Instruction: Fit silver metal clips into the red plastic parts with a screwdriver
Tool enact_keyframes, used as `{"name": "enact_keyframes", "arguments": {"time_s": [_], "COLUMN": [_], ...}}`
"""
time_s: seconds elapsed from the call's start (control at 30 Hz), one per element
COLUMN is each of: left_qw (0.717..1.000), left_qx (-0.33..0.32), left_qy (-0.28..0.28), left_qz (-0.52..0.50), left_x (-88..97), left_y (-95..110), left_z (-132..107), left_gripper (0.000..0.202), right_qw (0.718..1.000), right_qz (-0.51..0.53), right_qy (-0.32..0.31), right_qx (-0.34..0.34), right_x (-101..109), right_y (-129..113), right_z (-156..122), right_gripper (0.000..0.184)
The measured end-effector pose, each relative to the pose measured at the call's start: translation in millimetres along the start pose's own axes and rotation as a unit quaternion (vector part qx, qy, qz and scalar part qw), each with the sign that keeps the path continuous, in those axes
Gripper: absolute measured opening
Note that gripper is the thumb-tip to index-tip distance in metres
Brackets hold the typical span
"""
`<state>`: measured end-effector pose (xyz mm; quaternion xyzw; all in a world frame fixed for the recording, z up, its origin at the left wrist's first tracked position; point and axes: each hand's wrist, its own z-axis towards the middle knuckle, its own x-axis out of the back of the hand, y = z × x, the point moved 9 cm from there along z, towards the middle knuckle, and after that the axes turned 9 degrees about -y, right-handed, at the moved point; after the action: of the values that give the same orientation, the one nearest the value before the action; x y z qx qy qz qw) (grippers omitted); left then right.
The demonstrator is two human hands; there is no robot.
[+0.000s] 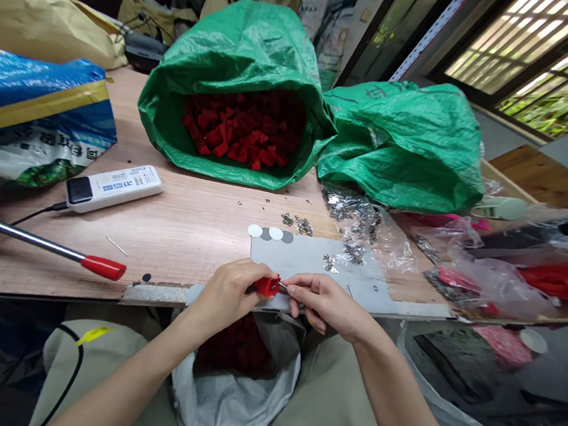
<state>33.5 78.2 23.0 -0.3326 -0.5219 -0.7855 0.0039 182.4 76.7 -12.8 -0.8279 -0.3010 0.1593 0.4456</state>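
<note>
Between the fingers of my left hand (228,295) is a small red plastic box-like piece (269,285), held just above the table's front edge. My right hand (323,302) pinches a small, thin metal piece (283,285) whose tip meets the open right side of the red piece. Its exact kind is too small to make out. Below both hands a grey-white sack (225,408) hangs open between the knees, with dark red pieces (236,346) inside. Under the hands lies a grey sheet (305,255) with a few small metal parts (330,264) on it.
A green woven sack (239,48) full of red pieces stands open behind, beside another green sack (401,144). Clear plastic (396,240) with metal parts lies right. At left are a white power bank (116,187) and a red-handled lever (102,267). Round discs (275,233) lie near the sheet.
</note>
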Motion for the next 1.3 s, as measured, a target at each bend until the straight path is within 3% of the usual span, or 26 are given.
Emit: {"name": "enact_keyframes", "arguments": {"time_s": [0.7,1.03,1.3], "left_qw": [0.999,1.0,0.999], "left_qx": [0.043,0.004,0.012], "left_qy": [0.008,0.0,0.032], "left_qz": [-0.02,0.004,0.003], "left_x": [0.0,-1.2,0.7], "left_y": [-9,-2,-4], "left_z": [1,2,0], "left_gripper": [0.02,0.019,0.022], "right_qw": [0.999,0.999,1.0], "right_qz": [0.039,0.022,0.003], "right_qy": [0.02,0.024,0.004], "right_qx": [0.015,0.016,0.023], "right_x": [0,-2,0], "right_y": [0,-3,0], "right_z": [4,9,6], "right_gripper": [0.042,0.037,0.036]}}
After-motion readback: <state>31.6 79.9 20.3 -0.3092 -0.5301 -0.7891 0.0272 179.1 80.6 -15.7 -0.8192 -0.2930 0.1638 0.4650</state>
